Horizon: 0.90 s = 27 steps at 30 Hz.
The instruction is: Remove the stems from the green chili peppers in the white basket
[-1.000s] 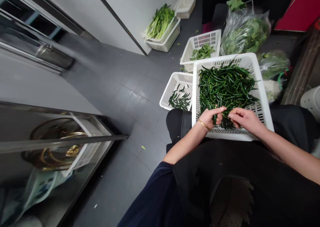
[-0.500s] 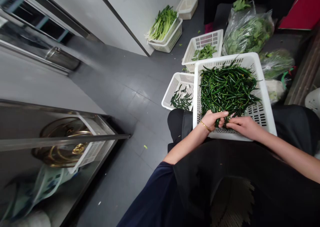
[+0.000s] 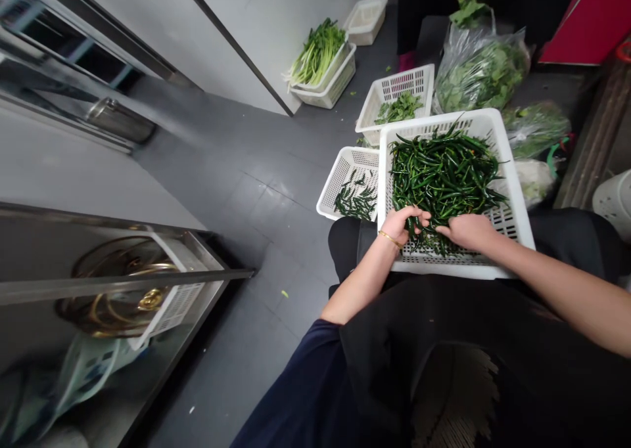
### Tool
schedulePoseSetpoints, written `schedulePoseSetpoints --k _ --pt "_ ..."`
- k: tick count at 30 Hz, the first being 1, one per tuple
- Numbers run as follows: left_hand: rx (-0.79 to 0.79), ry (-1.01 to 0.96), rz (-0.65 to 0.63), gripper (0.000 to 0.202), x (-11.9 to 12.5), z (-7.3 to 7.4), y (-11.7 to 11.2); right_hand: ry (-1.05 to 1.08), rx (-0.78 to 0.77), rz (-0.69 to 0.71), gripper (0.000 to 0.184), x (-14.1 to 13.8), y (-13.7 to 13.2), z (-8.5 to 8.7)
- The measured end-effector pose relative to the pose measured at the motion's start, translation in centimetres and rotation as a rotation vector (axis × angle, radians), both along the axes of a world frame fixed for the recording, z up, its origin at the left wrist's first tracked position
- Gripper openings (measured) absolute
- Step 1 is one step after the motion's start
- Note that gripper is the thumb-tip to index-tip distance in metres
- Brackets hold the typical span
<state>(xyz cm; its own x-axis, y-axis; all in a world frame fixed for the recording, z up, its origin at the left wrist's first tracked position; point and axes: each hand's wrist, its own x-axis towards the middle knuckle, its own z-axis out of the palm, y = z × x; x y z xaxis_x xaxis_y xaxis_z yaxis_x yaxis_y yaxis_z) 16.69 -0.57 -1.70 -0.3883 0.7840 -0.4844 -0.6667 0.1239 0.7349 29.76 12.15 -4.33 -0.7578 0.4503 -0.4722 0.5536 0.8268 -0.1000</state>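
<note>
A white slotted basket [image 3: 518,221] rests on my lap, heaped with long, thin dark green chili peppers [image 3: 444,165]. At its near left, my left hand [image 3: 405,226], with a gold bracelet on the wrist, is curled around a few chili peppers. My right hand [image 3: 468,231] is closed at the near edge of the heap, thumb and fingers drawn together. What its fingertips pinch is hidden. Short stem bits seem to lie under my hands. Left of my lap, a lower white basket [image 3: 328,195] on the floor holds a small scatter of chili peppers.
Beyond stand a basket with leafy greens [image 3: 401,106], stacked baskets with long green stalks [image 3: 315,57] and bagged greens [image 3: 486,73]. Another person's dark-clothed leg [image 3: 410,14] is at the top. A metal shelf [image 3: 227,275] fills the lower left.
My hands have moved apart: the left shifted slightly left and up, the right to a more closed pose over the heap. The whole view has shifted slightly.
</note>
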Motion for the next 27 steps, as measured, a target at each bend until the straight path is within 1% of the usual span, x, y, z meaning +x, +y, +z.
schedulePoseSetpoints --k 3,5,6,8,10,11,12,13,14,16,18,19,20,21,24,25,27 --pt "0.013 0.09 -0.022 0.021 0.0 -0.6 -0.3 -0.029 -0.021 -0.036 0.04 -2.0 -0.6 -1.9" --pt "-0.018 0.165 -0.026 0.023 0.0 -1.2 -0.7 -0.014 -0.064 -0.058 0.032 -1.9 0.0 -2.2" --pt "-0.041 0.216 -0.031 0.025 0.0 -1.5 -0.8 0.007 -0.14 -0.087 0.032 -1.5 0.5 -2.1" --pt "-0.082 0.343 -0.065 0.029 0.2 -1.9 -0.8 0.092 -0.401 -0.199 0.036 -0.4 1.6 -1.2" --pt "-0.075 0.443 -0.136 0.032 0.8 -1.8 -0.3 0.242 -0.662 -0.326 0.04 0.4 2.4 0.3" --pt "-0.048 0.454 -0.183 0.033 1.2 -1.6 0.2 0.331 -0.721 -0.364 0.041 0.6 2.6 1.2" --pt "-0.011 0.436 -0.232 0.034 1.7 -1.4 0.7 0.418 -0.719 -0.376 0.042 0.6 2.6 2.0" --pt "0.023 0.399 -0.269 0.034 2.1 -1.1 1.2 0.495 -0.658 -0.358 0.043 0.5 2.4 2.7" --pt "0.042 0.353 -0.291 0.033 2.6 -0.8 1.7 0.554 -0.544 -0.313 0.043 0.4 2.2 3.3" --pt "0.026 0.272 -0.3 0.033 3.3 -0.4 2.2 0.6 -0.213 -0.173 0.043 0.3 1.8 3.9" --pt "-0.033 0.232 -0.297 0.033 3.6 -0.3 2.3 0.544 0.101 -0.027 0.044 0.6 1.5 3.7" --pt "-0.061 0.218 -0.306 0.034 3.5 -0.4 2.1 0.483 0.199 0.03 0.045 0.8 1.5 3.3" --pt "-0.084 0.205 -0.313 0.033 3.4 -0.5 1.9 0.4 0.247 0.086 0.044 1.2 1.5 2.8" --pt "-0.104 0.193 -0.312 0.032 3.2 -0.7 1.6 0.302 0.251 0.15 0.042 1.5 1.5 2.1" --pt "-0.128 0.159 -0.26 0.026 2.3 -0.9 0.6 0.01 0.156 0.345 0.03 2.2 1.4 -0.3" --pt "-0.12 0.15 -0.236 0.023 2.0 -0.9 0.4 -0.053 0.134 0.387 0.03 2.3 1.3 -1.0" --pt "-0.09 0.141 -0.204 0.019 1.5 -0.6 0.1 -0.108 0.133 0.414 0.036 2.2 1.2 -2.2"
